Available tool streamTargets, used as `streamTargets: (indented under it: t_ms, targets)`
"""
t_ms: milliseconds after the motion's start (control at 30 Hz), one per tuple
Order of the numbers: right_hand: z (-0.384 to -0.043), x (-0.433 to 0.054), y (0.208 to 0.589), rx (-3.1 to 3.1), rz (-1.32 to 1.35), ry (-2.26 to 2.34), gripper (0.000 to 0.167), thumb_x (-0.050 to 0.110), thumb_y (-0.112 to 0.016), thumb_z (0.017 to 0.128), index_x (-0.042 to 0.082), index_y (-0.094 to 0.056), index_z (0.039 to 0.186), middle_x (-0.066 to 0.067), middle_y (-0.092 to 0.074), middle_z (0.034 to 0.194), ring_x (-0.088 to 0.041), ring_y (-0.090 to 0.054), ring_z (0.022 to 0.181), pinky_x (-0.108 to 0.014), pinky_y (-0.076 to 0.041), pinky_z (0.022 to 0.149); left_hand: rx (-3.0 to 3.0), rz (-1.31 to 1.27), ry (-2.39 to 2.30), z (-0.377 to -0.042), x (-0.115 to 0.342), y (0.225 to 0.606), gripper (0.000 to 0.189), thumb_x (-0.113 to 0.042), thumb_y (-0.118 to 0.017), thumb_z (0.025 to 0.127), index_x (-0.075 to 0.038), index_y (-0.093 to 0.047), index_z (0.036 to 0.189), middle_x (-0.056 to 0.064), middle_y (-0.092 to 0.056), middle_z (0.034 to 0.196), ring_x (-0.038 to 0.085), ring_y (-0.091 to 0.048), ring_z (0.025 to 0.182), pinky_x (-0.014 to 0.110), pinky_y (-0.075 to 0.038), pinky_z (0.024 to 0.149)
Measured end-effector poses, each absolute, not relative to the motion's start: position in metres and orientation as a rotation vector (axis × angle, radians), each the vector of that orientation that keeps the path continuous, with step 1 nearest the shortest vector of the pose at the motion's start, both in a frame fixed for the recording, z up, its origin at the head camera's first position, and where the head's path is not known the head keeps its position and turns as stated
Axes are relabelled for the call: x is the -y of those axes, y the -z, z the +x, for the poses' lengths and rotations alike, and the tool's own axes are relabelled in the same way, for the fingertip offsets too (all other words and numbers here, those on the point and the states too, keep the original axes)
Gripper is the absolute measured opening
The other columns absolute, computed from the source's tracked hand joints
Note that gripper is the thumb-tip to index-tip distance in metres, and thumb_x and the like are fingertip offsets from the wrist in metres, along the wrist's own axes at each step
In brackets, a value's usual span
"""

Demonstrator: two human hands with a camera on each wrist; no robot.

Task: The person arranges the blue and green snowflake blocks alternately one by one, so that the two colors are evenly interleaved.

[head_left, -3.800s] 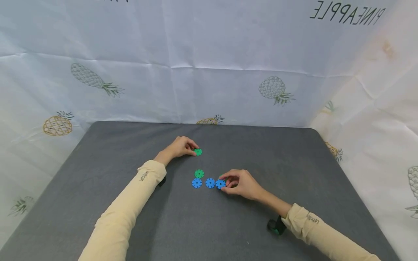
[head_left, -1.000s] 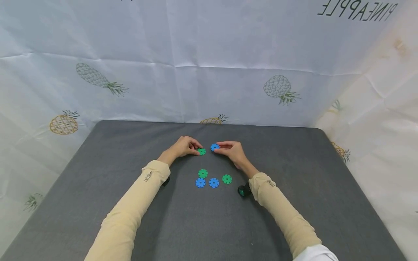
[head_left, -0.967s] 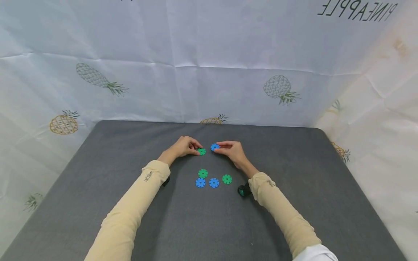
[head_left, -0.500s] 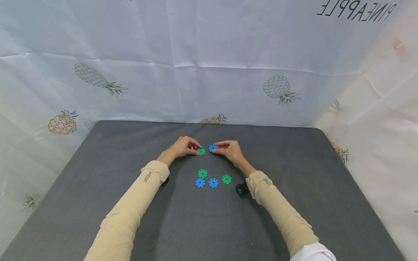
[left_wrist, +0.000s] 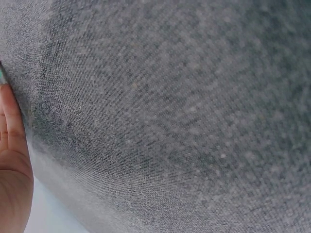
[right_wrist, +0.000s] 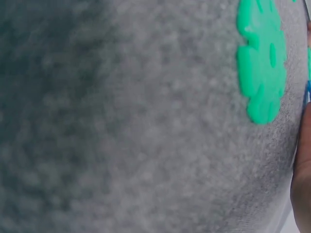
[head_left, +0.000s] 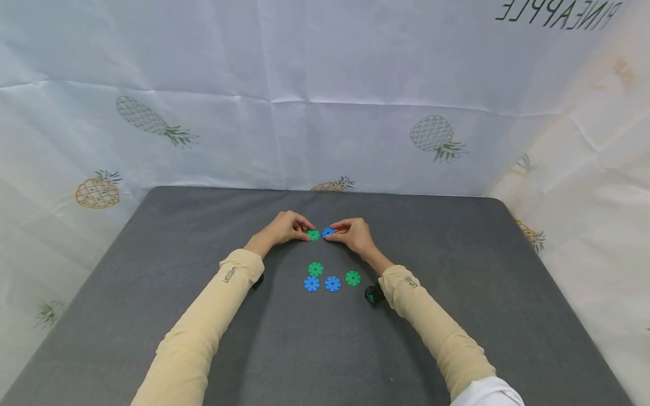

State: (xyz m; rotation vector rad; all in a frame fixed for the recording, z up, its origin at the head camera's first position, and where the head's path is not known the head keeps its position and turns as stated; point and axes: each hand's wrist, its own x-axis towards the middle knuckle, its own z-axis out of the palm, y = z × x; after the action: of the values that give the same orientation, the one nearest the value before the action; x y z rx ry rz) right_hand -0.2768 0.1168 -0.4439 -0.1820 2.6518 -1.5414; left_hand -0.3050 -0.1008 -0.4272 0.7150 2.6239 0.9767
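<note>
In the head view my left hand (head_left: 282, 228) pinches a green notched disc (head_left: 313, 234) between thumb and fingers, low over the table. Facing it from the right, my right hand (head_left: 355, 234) pinches a blue notched disc (head_left: 327, 232), partly covered by its fingers. A narrow gap shows between the two discs. At the left edge of the left wrist view, the left hand (left_wrist: 12, 160) is only partly seen, with a sliver of green at its fingertips. The right wrist view shows part of the right hand (right_wrist: 303, 170) at the right edge, with a bit of blue.
Nearer the body lie a green disc (head_left: 315, 269), just behind a blue disc (head_left: 312, 283), another blue disc (head_left: 333, 283) and, to the right, a green disc (head_left: 352, 278). The dark grey table (head_left: 284, 349) ends at a pineapple-print curtain (head_left: 355, 146).
Earlier the right hand took the blue disc from beside the nearer discs and carried it to the back. Over the last second it has moved left, closer to the green disc. The left hand stays put.
</note>
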Motion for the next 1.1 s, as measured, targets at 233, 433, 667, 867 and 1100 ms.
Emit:
streamTargets:
  t_ms: [233,433,667,867,1100]
  targets:
    - [-0.2760,-0.1151,0.4405,-2.779,-0.272,1.403,0.027,0.012,-0.083,0.075,0.001,-0.075,0.099,-0.010,-0.072,0.081,-0.017,-0.068,0.072,-0.027,-0.053,0.064,-2.599,0.752,-1.022,-0.3066,0.1028,0.4280,0.025,-0.013,-0.076,0.084,-0.007,-0.074,0.108,0.002,-0.068,0.082,0.013,-0.058,0.069,0.025,-0.047,0.063]
    - [-0.2771,-0.1150,0.4393,-2.803,-0.289,1.335,0.026,0.014,-0.084,0.075,0.002,-0.076,0.097,-0.008,-0.071,0.079,-0.016,-0.066,0.070,-0.024,-0.051,0.061,-2.593,0.832,-1.043,-0.3060,0.1054,0.4270,0.022,-0.016,-0.076,0.084,-0.009,-0.075,0.105,0.000,-0.066,0.079,0.012,-0.058,0.068,0.026,-0.047,0.063]
    - [-0.2791,-0.1180,0.4395,-2.787,-0.328,1.307,0.029,0.014,-0.085,0.074,0.001,-0.075,0.098,-0.007,-0.071,0.081,-0.014,-0.066,0.071,-0.024,-0.052,0.063,-2.621,0.770,-0.990,-0.3078,0.1022,0.4302,0.025,-0.012,-0.075,0.084,-0.005,-0.074,0.108,0.004,-0.068,0.082,0.012,-0.058,0.069,0.024,-0.045,0.063]
    - [-0.2801,-0.1220,0.4396,-2.744,-0.332,1.328,0.032,0.012,-0.085,0.073,0.003,-0.075,0.102,-0.006,-0.071,0.082,-0.011,-0.064,0.071,-0.022,-0.050,0.062,-2.624,0.744,-0.983,-0.3065,0.1008,0.4286,0.026,-0.013,-0.076,0.084,-0.005,-0.074,0.108,0.002,-0.068,0.082,0.010,-0.056,0.068,0.022,-0.044,0.062]
    - [-0.2816,-0.1232,0.4419,-2.720,-0.340,1.371,0.029,0.009,-0.083,0.074,0.003,-0.075,0.102,-0.006,-0.071,0.083,-0.011,-0.064,0.071,-0.020,-0.048,0.060,-2.606,0.731,-1.011,-0.3057,0.1007,0.4280,0.026,-0.012,-0.076,0.083,-0.005,-0.074,0.108,0.003,-0.069,0.083,0.010,-0.056,0.068,0.022,-0.044,0.061]
